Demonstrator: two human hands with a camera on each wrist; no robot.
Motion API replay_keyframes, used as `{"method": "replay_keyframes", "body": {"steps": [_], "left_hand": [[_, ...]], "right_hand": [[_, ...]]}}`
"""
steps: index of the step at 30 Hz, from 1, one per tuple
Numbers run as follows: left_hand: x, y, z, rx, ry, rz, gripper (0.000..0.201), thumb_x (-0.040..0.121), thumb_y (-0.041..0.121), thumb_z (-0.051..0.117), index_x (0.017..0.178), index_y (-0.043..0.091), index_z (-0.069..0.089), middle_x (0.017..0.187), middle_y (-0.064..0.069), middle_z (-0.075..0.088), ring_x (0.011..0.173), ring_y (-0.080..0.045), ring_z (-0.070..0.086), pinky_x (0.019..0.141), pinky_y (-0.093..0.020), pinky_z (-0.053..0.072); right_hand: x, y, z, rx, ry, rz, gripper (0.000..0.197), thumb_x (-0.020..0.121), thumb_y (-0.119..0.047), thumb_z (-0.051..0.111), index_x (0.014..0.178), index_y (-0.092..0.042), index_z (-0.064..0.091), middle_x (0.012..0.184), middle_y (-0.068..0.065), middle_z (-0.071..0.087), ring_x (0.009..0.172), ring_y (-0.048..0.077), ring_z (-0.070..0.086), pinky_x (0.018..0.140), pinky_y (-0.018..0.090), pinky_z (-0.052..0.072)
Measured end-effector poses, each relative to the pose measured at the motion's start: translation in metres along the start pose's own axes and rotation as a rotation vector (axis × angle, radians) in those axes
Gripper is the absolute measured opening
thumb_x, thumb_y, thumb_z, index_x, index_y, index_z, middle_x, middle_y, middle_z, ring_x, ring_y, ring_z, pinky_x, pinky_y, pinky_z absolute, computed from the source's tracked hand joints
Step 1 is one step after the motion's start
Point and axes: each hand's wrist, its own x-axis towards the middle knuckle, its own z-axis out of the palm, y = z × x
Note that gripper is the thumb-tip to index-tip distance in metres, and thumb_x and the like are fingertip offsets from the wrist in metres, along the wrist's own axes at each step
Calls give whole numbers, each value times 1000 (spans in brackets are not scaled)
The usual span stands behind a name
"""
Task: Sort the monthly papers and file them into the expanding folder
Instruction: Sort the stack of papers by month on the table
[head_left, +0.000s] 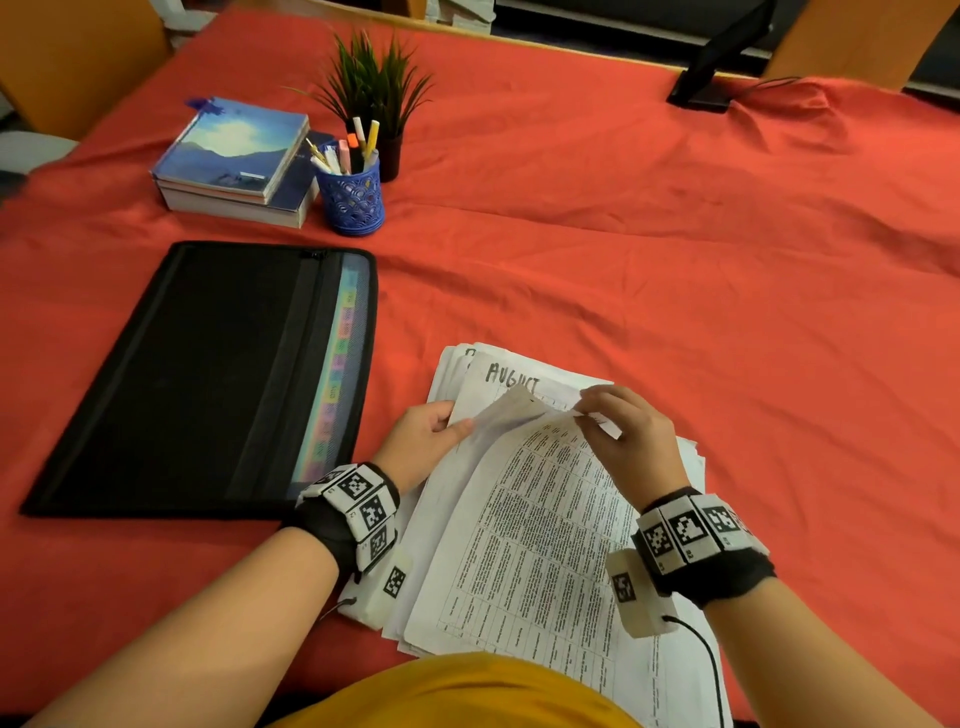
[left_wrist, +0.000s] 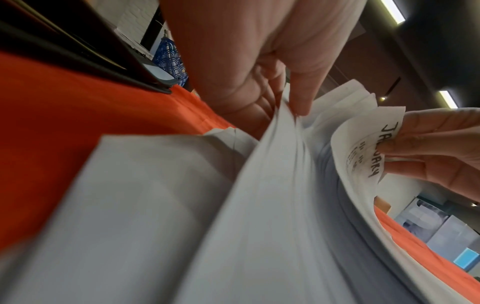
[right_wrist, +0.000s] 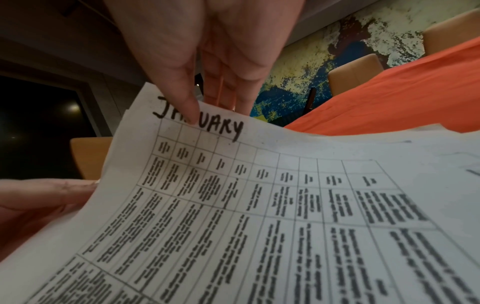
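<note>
A stack of white printed papers (head_left: 524, 545) lies on the red cloth in front of me. My right hand (head_left: 618, 421) pinches the top edge of the sheet marked JANUARY (right_wrist: 233, 195), thumb on the heading, fingers behind, bending it up. That same JANUARY sheet (left_wrist: 363, 150) shows curled in the left wrist view. My left hand (head_left: 436, 431) grips the left edge of several lifted sheets (left_wrist: 272, 164). A sheet headed AUGUST (head_left: 511, 379) lies beneath at the far end. The black expanding folder (head_left: 208, 379) lies flat to the left, its coloured tabs (head_left: 335, 374) showing.
Behind the folder are stacked books (head_left: 234, 161), a blue pen holder (head_left: 350, 195) and a small potted plant (head_left: 379, 98). A black monitor stand (head_left: 711, 73) sits at the far right. Red tablecloth (head_left: 675, 260) spreads to the right of the papers.
</note>
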Motion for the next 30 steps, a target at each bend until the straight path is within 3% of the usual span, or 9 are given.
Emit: {"method": "replay_keyframes", "body": {"steps": [5,8,11,14,16,19,24,28,30], "left_hand": [[0,-1,-2,23,-11,0,18,91,20,57,96,5,66,95,-26,65,83,-25,57,83,-55,49],[0,1,-1,44,-22,-8,46,78,41,58,99,0,64,90,-23,64,80,-23,54,82,-62,45],[-3,2,0,33,-23,-4,41,82,35,58,100,0,64,98,-30,65,82,-24,56,84,-62,45],[-4,7,3,-16,-14,-10,23,91,24,57,107,8,59,100,-13,67,86,-21,64,84,-45,53],[-4,6,3,-89,8,-45,27,94,24,53,120,17,47,107,-1,63,92,-11,63,84,-28,53],[-2,-1,3,-107,34,-107,68,79,48,63,134,21,35,127,0,53,115,-16,55,99,-35,46],[-4,-6,11,-13,17,-146,28,90,18,60,117,15,51,97,11,61,92,-8,61,63,-8,47],[-5,-8,15,-47,29,-170,28,87,11,63,115,11,56,106,-3,65,100,-20,63,80,-27,53],[-4,-8,19,-32,-7,-187,30,87,8,63,116,11,56,111,-6,65,102,-22,63,89,-39,52]], "right_hand": [[-7,-4,-5,9,-34,1,12,77,0,70,84,-8,68,103,4,64,83,16,62,71,26,50],[-10,-4,-7,38,-78,38,12,77,0,69,83,-11,66,96,-5,62,83,14,62,73,34,54],[-9,-5,-9,62,-99,56,13,78,-2,70,84,-13,65,90,-10,62,82,8,61,75,35,53],[-5,-11,-14,83,-120,72,23,79,-10,71,101,-13,63,104,-9,61,99,8,58,88,32,49],[-7,-6,-20,21,-135,202,44,79,-18,72,119,-13,54,120,-5,56,113,14,51,99,31,39],[-18,20,-37,-197,-210,601,69,78,-26,70,135,-8,36,136,11,43,125,27,40,105,38,33],[-47,63,-49,-364,-518,1217,70,74,-37,70,124,2,41,120,24,49,103,38,55,85,44,50],[-44,55,-41,-214,-560,1186,45,79,-29,67,105,6,56,99,21,63,71,27,61,52,30,51],[-35,45,-34,-104,-526,1156,26,81,-19,67,90,5,60,88,19,67,71,30,65,62,37,56]]}}
